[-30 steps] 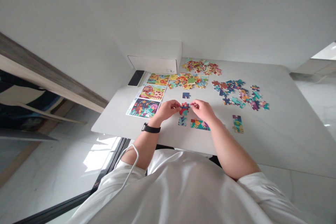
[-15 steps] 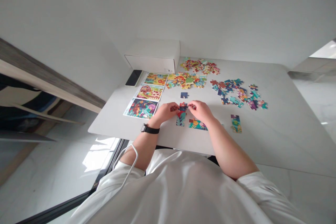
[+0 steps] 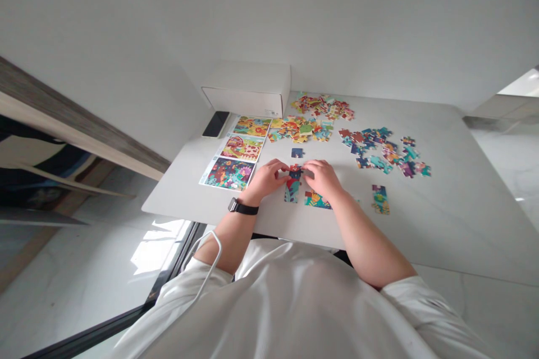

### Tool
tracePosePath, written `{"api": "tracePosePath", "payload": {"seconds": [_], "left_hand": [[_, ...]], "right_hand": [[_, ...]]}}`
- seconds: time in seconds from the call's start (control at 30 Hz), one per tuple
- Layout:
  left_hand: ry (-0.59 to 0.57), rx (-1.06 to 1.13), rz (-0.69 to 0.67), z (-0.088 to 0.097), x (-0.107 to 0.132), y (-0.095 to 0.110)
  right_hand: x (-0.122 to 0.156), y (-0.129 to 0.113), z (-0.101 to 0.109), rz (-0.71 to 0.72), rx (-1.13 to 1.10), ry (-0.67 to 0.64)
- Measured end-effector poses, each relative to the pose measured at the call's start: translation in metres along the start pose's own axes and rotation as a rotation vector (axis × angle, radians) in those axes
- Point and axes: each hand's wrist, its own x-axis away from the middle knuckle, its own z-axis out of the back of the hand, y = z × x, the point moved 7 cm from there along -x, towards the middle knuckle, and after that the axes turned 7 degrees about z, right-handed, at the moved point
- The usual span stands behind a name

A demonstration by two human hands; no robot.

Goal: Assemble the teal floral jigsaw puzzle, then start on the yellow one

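Note:
In the head view, my left hand (image 3: 269, 178) pinches the left edge of a dark blue and red puzzle piece (image 3: 295, 173). From the right, my right hand (image 3: 322, 177) has its bent fingers closed on the same piece. It sits at the top of a short upright column of puzzle pieces (image 3: 291, 192) in red and teal. Beside the column lies a joined row of puzzle pieces (image 3: 315, 200), partly covered by my right wrist. A single dark blue puzzle piece (image 3: 297, 152) rests just beyond my hands.
A picture sheet (image 3: 236, 154), a phone (image 3: 216, 124) and a white box (image 3: 246, 90) are at the left. Loose puzzle pieces form a yellow pile (image 3: 301, 129), a red pile (image 3: 324, 105) and a blue-purple pile (image 3: 381, 148). Another joined strip (image 3: 380, 199) lies right.
My fingers have shifted slightly around the top piece, the right hand's now lying closer against its edge. The other pieces lie as before; the view has moved a little.

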Motion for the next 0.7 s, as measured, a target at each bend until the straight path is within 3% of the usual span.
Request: {"api": "tracePosePath", "payload": {"seconds": [0.2, 0.7], "left_hand": [[-0.013, -0.029, -0.143, -0.007, -0.003, 0.002], [-0.09, -0.078, -0.101, -0.011, -0.003, 0.003]], "right_hand": [[0.0, -0.006, -0.009, 0.002, 0.078, -0.086], [0.0, -0.008, -0.012, 0.038, 0.078, -0.119]]}}
